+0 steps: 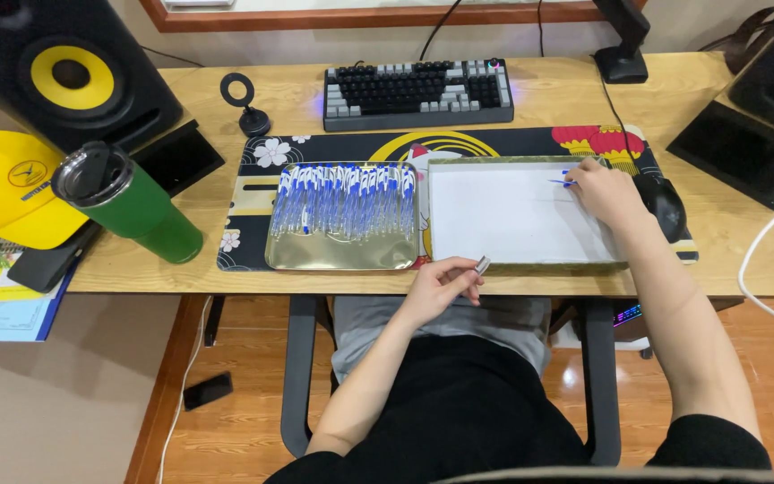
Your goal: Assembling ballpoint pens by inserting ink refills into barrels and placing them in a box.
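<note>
Two bare hands work at the front of a wooden desk [530,103]. The right hand [604,191] reaches into the far right corner of a shallow white tray [503,215], its fingers pressed together in a grip on a small blue pen part [563,182] that touches the tray's floor close to the far rim; a second blue piece lies just beyond it, too small to tell apart clearly. The left hand [441,282] hovers at the desk's near edge, just in front of the white tray, its thumb and forefinger pinching a small silvery piece [482,264] that sticks up beyond the fingertips. Just to the left of the white tray, nearly touching it, sits a gold metal tray [342,255] with a row of blue and white pens [344,199] laid side by side across its far half. Both trays rest on a dark patterned desk mat [253,193] with flower and fan motifs. A black mouse [665,204] lies on the mat's right end, just beside the right wrist. Beyond the mat stands a black and grey keyboard [418,92], with a small ring-shaped stand [245,103] to its left. Farther left, a green tumbler [132,204] with a dark lid stands near the desk's front edge, next to a yellow cap [6,188] and a black speaker [60,67] with a yellow cone.
</note>
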